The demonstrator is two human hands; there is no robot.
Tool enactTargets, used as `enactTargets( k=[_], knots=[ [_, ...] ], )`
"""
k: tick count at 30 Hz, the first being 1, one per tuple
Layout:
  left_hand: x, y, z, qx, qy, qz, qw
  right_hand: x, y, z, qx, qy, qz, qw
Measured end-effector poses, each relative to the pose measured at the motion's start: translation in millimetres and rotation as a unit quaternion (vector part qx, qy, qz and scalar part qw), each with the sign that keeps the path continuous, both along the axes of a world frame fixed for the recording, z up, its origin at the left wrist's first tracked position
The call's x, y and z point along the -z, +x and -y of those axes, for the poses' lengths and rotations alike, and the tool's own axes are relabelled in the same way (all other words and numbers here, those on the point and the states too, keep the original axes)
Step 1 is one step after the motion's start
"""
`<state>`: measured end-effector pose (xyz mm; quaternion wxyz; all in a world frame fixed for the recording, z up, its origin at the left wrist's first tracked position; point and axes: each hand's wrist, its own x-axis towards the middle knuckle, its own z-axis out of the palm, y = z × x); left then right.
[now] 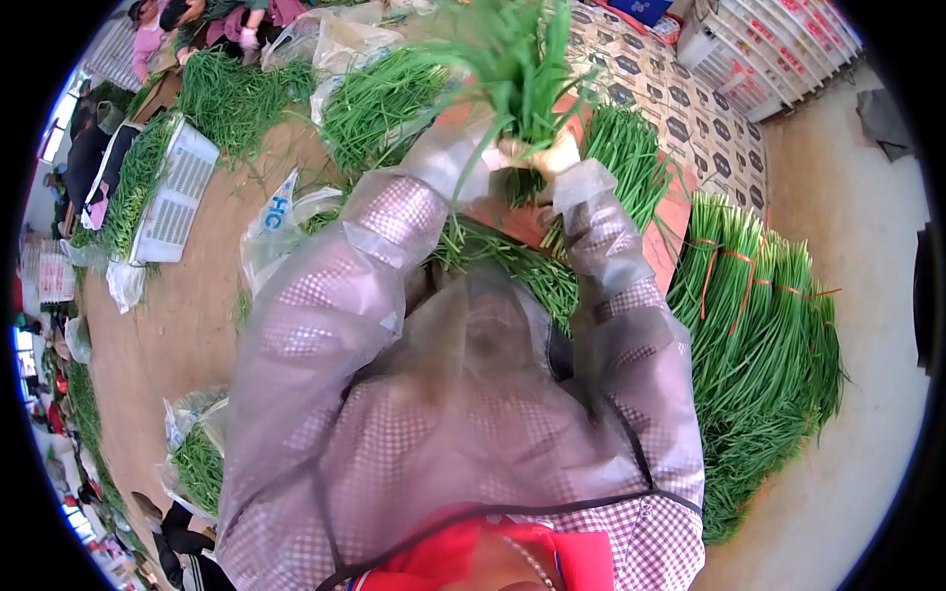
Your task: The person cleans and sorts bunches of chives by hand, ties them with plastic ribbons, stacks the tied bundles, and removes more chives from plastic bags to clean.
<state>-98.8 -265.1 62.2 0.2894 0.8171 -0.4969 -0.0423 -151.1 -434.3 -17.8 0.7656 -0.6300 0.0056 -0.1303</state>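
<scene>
A loose bunch of garlic chives (527,94) is upright in front of me, its leaf tips fanned out and smeared by motion. My right hand (558,156) is closed around the bunch's lower part from the right side. Against its left side is my left hand (501,155), partly hidden by leaves and blurred, with fingers that seem wrapped round the same stems. Clear plastic sleeves cover both forearms. Under and beside the hands, more chives (626,163) lie on a reddish board (673,212). Loose chives (527,271) also lie between my arms, close to my lap.
Tied chive bundles (759,335) with orange bands stand on the floor at my right. White crates (769,49) are stacked at the upper right. Left of me are a chive pile (379,108), a plastic bag (271,231) and a white basket (175,197). Other people (222,20) sit at the upper left.
</scene>
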Motion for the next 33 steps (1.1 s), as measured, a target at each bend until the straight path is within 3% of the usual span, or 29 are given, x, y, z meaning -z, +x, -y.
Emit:
enactTargets(
  k=[1,3,4,6,7,8,9,11,12,14,17,18,19,21,22,25,26,28,29,30,31,33],
  knots=[
    [16.3,8.7,25.6,0.004,0.0,0.001,1.0,-7.8,3.9,-0.5,0.036,0.066,0.024,0.997],
    [63.0,38.2,84.5,0.154,-0.258,-0.169,0.939,-31.2,-1.5,14.6,0.126,-0.045,0.015,0.991],
    [47.8,39.6,90.4,0.192,-0.176,-0.103,0.96,-54.2,-7.6,14.0,0.16,-0.001,0.025,0.987],
    [-5.9,14.5,97.3,0.066,-0.036,-0.023,0.997,-84.6,-19.7,24.2,0.196,0.058,0.049,0.978],
    [-25.9,4.6,107.2,0.045,0.024,-0.113,0.992,-91.6,-26.6,39.6,0.201,0.072,0.064,0.975],
    [-33.4,-3.6,113.4,0.078,-0.051,-0.133,0.987,-102.7,-30.7,47.7,0.229,0.099,0.102,0.963],
    [-37.2,-8.7,118.3,0.111,-0.127,-0.15,0.974,-112.1,-34.6,64.8,0.182,0.155,0.065,0.969],
    [-41.7,-8.8,120.9,0.172,-0.183,-0.237,0.938,-130.4,-58.3,72.2,0.158,0.254,0.063,0.952],
    [-40.1,-6.4,121.6,0.194,-0.201,-0.266,0.923,-129.6,-66.8,85.6,0.141,0.245,0.049,0.958],
    [-16.8,11.0,110.0,0.229,-0.186,-0.369,0.881,-121.5,-84.2,114.5,0.115,0.269,-0.01,0.956],
    [30.0,3.7,90.3,0.105,-0.151,-0.59,0.786,-103.6,-103.8,120.6,0.161,0.277,-0.105,0.942],
    [49.2,-0.4,87.4,0.077,-0.111,-0.628,0.766,-87.8,-107.1,127.8,0.135,0.275,-0.106,0.946],
    [66.9,-4.8,85.5,0.049,-0.069,-0.665,0.743,-75.8,-107.6,127.7,0.174,0.278,-0.148,0.933],
    [94.2,-14.3,82.3,0.031,0.028,-0.645,0.763,-47.1,-102.6,132.1,0.205,0.314,-0.22,0.9],
    [122.3,-11.9,87.9,0.013,0.092,-0.645,0.758,-31.9,-99.1,132.9,0.237,0.287,-0.236,0.898],
    [107.9,-42.5,82.6,0.058,0.128,-0.634,0.761,15.4,-88.1,145.9,0.321,0.191,-0.265,0.889],
    [111.4,-48.7,87.2,0.052,0.132,-0.625,0.768,54.2,-83.9,171.3,0.278,0.143,-0.273,0.91],
    [78.0,-66.8,90.5,0.064,0.139,-0.604,0.783,72.8,-87.0,185.0,0.234,0.098,-0.28,0.926],
    [117.0,-65.6,107.2,0.028,0.149,-0.568,0.809,40.6,-96.9,165.6,0.202,-0.201,-0.344,0.895],
    [157.2,-64.1,123.8,-0.01,0.161,-0.533,0.831,21.2,-100.0,152.2,0.149,-0.482,-0.374,0.778],
    [157.6,-69.5,129.8,-0.011,0.162,-0.533,0.83,22.7,-96.3,149.4,0.148,-0.482,-0.374,0.779],
    [144.9,-85.4,137.4,-0.044,0.199,-0.384,0.901,35.5,-91.3,149.6,0.181,-0.496,-0.408,0.745]
  ],
)
